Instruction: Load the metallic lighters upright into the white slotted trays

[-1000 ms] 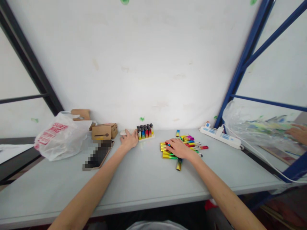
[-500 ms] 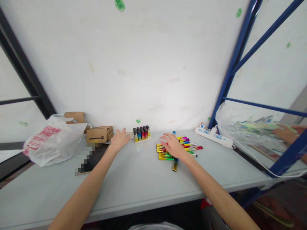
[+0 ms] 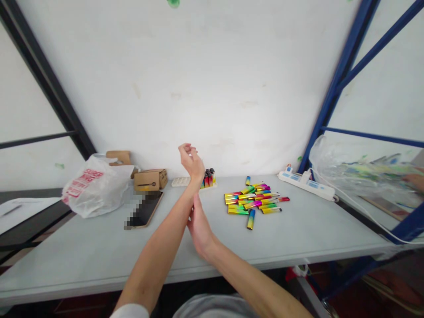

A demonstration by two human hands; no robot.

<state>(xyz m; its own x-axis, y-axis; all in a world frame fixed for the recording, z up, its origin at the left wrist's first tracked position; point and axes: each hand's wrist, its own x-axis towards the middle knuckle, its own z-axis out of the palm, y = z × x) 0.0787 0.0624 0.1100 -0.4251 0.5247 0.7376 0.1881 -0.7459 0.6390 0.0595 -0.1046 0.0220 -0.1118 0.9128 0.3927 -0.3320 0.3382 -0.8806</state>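
My left hand [image 3: 190, 161] is raised above the table with its wrist bent and its fingers loosely curled; I see nothing in it. My right hand [image 3: 199, 226] lies against my left forearm, thumb up along it, with the fingers hidden behind the arm. A pile of several rainbow-coloured lighters [image 3: 253, 201] lies on the grey table [image 3: 298, 234] to the right of both hands. Behind my left hand, a small white tray holds several upright lighters [image 3: 209, 177], partly hidden by the hand.
At back left are a white plastic bag [image 3: 96, 185], a small cardboard box [image 3: 151, 179] and a phone [image 3: 145, 209] lying flat. A white power strip [image 3: 306, 184] lies at back right by a blue frame. Another person's hand [image 3: 415, 181] shows behind clear plastic.
Both hands have left the table. My left hand rose from beside the lighter tray. My right hand came off the lighter pile and moved left onto my left forearm.
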